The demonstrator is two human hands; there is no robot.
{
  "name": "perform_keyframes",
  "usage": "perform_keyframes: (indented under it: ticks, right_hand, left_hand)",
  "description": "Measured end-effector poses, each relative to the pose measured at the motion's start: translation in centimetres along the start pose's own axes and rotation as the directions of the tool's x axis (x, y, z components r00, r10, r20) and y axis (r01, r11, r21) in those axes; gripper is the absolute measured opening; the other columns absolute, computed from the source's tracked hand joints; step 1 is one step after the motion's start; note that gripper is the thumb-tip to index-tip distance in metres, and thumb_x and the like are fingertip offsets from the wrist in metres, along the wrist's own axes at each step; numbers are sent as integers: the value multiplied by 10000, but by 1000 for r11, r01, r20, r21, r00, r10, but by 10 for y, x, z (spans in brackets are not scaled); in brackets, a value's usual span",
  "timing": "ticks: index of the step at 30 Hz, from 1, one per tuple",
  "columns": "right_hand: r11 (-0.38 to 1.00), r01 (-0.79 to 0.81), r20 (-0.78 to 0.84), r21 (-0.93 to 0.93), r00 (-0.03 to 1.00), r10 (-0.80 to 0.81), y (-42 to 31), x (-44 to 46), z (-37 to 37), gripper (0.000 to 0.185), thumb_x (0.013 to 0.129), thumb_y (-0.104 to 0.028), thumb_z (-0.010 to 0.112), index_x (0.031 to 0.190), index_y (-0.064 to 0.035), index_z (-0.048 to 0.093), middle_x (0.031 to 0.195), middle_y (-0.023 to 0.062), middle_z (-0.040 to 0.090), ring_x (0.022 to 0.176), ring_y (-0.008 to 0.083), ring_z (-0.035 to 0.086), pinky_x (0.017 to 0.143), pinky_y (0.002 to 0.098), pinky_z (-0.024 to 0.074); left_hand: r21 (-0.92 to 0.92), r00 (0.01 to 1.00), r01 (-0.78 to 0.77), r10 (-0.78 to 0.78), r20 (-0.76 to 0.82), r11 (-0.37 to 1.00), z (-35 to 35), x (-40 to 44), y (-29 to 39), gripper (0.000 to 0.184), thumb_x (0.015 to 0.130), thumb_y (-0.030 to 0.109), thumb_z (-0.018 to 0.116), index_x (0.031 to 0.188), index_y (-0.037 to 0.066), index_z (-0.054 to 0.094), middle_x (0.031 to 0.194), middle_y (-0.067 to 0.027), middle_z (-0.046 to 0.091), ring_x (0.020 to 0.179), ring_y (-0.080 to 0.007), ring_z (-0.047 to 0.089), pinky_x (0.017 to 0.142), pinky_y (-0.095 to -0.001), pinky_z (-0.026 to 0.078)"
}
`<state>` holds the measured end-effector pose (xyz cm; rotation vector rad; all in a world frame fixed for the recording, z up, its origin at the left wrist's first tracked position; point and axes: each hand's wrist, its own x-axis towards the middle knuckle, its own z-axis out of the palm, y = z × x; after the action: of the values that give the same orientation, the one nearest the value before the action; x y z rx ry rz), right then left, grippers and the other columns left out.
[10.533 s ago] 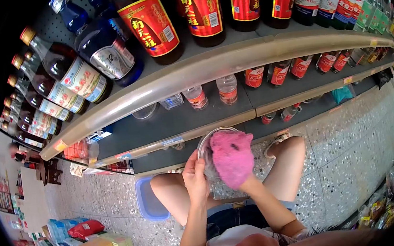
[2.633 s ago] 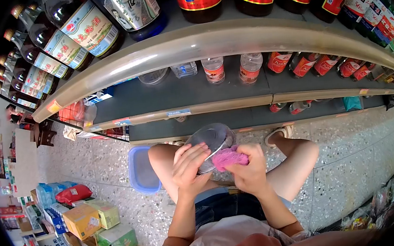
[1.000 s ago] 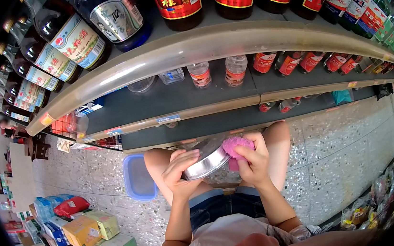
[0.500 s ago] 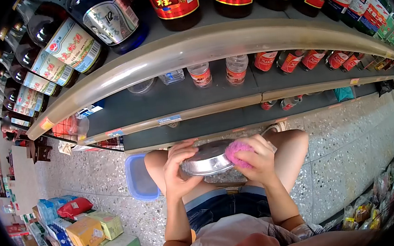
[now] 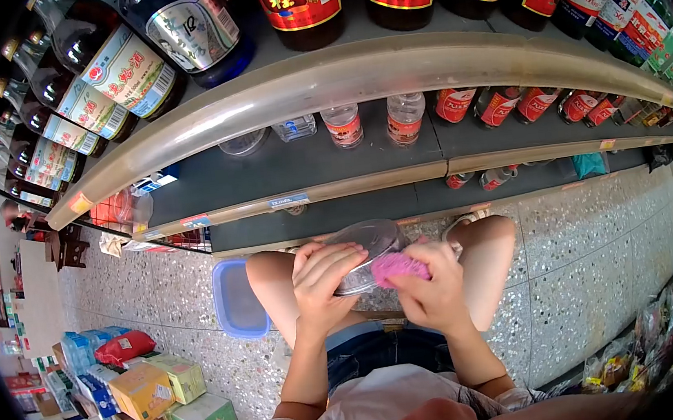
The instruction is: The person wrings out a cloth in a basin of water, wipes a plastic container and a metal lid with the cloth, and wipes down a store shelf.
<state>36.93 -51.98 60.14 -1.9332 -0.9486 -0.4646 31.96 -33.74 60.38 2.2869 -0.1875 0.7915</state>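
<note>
A round, see-through container (image 5: pixel 369 243) with a shiny side is held over my lap, tilted. My left hand (image 5: pixel 321 284) grips its left side, fingers lying over the top. In my right hand (image 5: pixel 436 280) a fuzzy pink cloth (image 5: pixel 400 269) is bunched up and pressed against the container's right side. My right fingertips are partly hidden behind the cloth and the container's edge.
Ahead stands a shelf (image 5: pixel 355 73) with large bottles (image 5: pixel 298 5) above and smaller red-labelled bottles (image 5: pixel 498 105) below. A pale blue plastic basin (image 5: pixel 241 299) sits on the speckled floor by my left leg. Boxes (image 5: pixel 142 392) are stacked at the left; wrapped packets (image 5: pixel 653 332) lie at the right.
The container has been turned, so its clear top and side now show instead of the silvery edge. The pink cloth has moved slightly left and down along it.
</note>
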Motion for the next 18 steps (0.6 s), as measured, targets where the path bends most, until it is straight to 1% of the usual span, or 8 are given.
perform_keyframes:
  ticks: [1,3,4,7,10,14,16,18]
  right_hand:
    - [1000,26,16,-11,1000,-26,-5,-1,3,220,584,-84,710,800,-127,700,984,91,605,836,294,559,694,371,473]
    - [996,79,49,-32,996,-78,-13,-3,8,194,592,-88,703,779,-141,705,986,94,602,860,287,554,700,375,470]
    - [998,61,29,-18,998,-60,-14,-2,10,176,584,-98,706,750,-157,708,980,86,600,852,283,548,701,379,462]
    - [997,56,-24,47,998,-55,-6,-3,11,172,625,-120,717,787,-178,728,999,76,609,869,273,566,706,360,470]
    - [989,37,-77,144,997,-26,4,-5,12,197,614,-77,689,791,-157,724,977,91,609,850,290,558,700,366,463]
    - [986,-36,-139,162,989,59,17,-4,10,223,603,-40,660,800,-124,720,938,125,603,804,305,542,676,369,447]
    - [986,-70,-129,151,988,90,23,-7,10,229,601,-38,659,805,-121,721,937,128,602,800,305,541,669,367,444]
    - [986,-85,-120,143,987,103,22,-6,10,246,602,-35,659,824,-118,725,936,136,601,794,306,539,661,361,439]
  left_hand:
    - [28,1000,-9,9,-4,1000,0,0,0,309,611,116,783,903,58,699,918,-75,721,902,-223,687,852,-373,447]
    - [59,1000,-3,3,5,998,-1,-1,1,300,616,114,781,900,58,700,915,-76,720,903,-222,686,859,-374,441]
    - [76,1000,0,-1,9,997,-2,-2,2,296,618,112,780,898,58,701,913,-77,720,904,-221,686,863,-375,438]
    - [61,1000,12,-12,-5,998,-7,-5,5,281,627,104,773,895,56,701,908,-80,719,905,-220,685,877,-382,430]
    - [13,998,45,-45,-42,999,-8,-4,10,306,590,46,737,895,60,718,910,-74,723,920,-216,688,878,-372,425]
    - [-73,991,58,-66,-117,996,-9,-10,6,307,601,47,754,906,58,717,910,-72,724,923,-211,689,871,-368,431]
    - [-114,986,65,-82,-143,991,-10,-14,4,310,605,50,763,912,57,716,909,-72,724,924,-211,690,871,-370,434]
    - [-124,986,89,-106,-131,988,-9,-16,1,321,602,53,767,918,56,716,913,-72,724,925,-211,690,874,-371,435]
